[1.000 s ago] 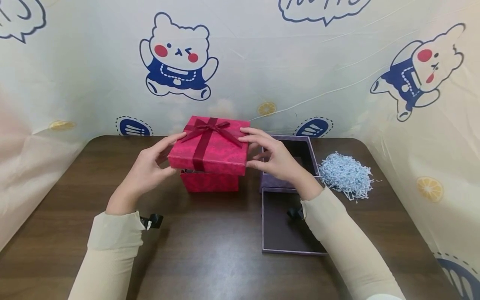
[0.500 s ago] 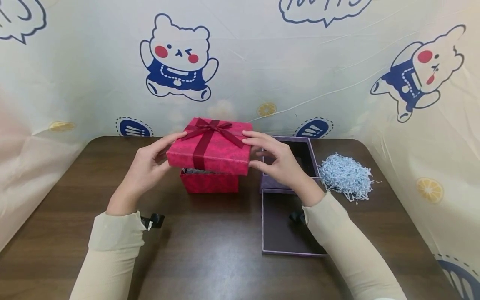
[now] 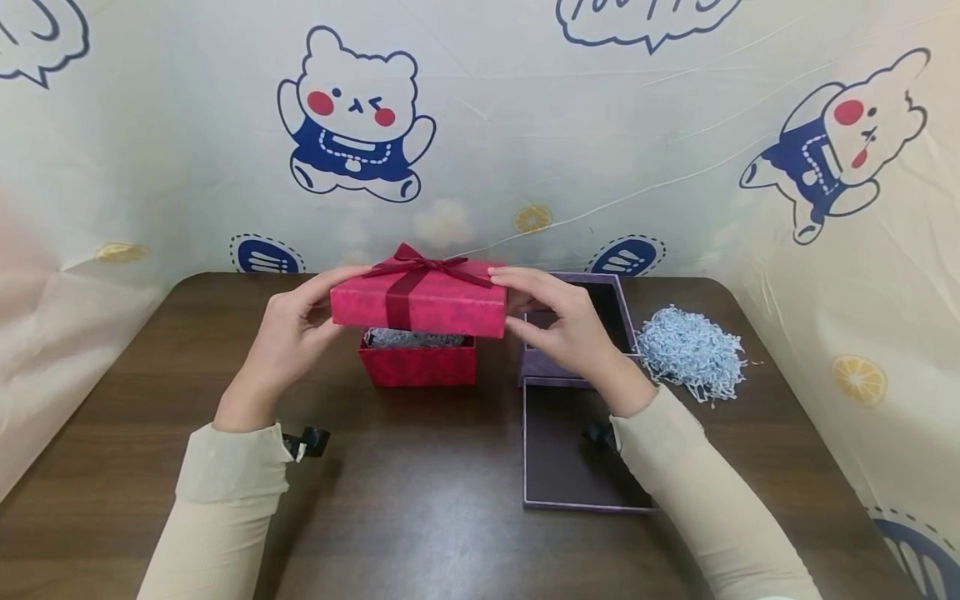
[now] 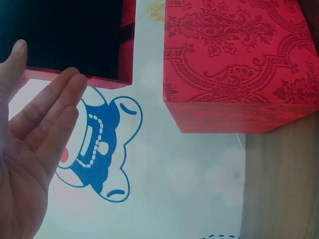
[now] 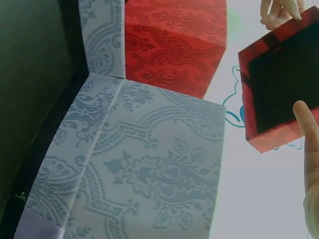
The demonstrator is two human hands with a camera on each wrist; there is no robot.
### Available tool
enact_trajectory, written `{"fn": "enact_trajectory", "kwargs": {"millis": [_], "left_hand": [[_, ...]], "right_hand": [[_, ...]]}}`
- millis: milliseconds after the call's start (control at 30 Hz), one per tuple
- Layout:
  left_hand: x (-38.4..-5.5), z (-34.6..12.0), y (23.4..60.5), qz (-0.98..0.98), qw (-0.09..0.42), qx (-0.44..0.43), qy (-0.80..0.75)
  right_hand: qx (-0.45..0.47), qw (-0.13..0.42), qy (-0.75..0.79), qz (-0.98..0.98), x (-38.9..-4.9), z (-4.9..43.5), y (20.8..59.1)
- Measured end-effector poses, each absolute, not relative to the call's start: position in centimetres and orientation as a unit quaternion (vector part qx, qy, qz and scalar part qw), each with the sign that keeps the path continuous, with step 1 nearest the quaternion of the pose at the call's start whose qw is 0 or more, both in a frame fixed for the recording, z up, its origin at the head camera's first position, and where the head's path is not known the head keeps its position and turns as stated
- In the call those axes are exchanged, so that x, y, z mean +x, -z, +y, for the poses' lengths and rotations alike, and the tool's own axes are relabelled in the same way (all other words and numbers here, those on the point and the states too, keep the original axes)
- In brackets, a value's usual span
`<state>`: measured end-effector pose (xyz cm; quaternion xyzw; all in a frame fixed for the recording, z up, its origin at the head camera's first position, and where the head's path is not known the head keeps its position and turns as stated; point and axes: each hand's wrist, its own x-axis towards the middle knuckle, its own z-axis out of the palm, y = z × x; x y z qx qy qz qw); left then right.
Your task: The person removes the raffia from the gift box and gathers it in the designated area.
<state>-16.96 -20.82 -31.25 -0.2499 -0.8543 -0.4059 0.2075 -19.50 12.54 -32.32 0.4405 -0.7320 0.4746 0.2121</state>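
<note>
A red gift box lid (image 3: 457, 307) with a dark red ribbon bow is held in the air by both hands. My left hand (image 3: 291, 337) grips its left side and my right hand (image 3: 564, 321) its right side, thumbs low and fingers higher. The lid's dark inside (image 4: 75, 35) shows in the left wrist view. Below it, the red patterned box (image 3: 418, 367) stands on the table, filled with grey-looking shredded paper (image 3: 408, 337). In the right wrist view, the red box (image 5: 174, 59) appears beyond a purple-grey box, with the lid (image 5: 269, 142) apart from it.
Just right of the red box stands an uncovered purple box (image 3: 551, 363) with a dark inside. In front of it lies a shallow purple-edged lid (image 3: 570, 475), dark side up. Light blue shredded paper (image 3: 693, 350) is heaped at the table's (image 3: 420, 517) right. A printed cloth (image 3: 510, 133) hangs behind.
The red lid has come up off the box and tipped, its front edge raised, so the shredded paper inside shows more. Both hands moved with it.
</note>
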Motion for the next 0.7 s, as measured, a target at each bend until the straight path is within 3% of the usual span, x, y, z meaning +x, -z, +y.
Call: {"fn": "enact_trajectory", "kwargs": {"millis": [333, 700], "left_hand": [[-16.4, -20.6, 30.3, -0.863, 0.156, -0.257, 0.405], [-16.1, -20.0, 29.6, -0.841, 0.219, -0.283, 0.406]], "right_hand": [[0.429, 0.214, -0.478, -0.736, -18.9, 13.1, 31.8], [0.418, 0.193, -0.515, -0.723, -18.4, 13.3, 31.4]]}}
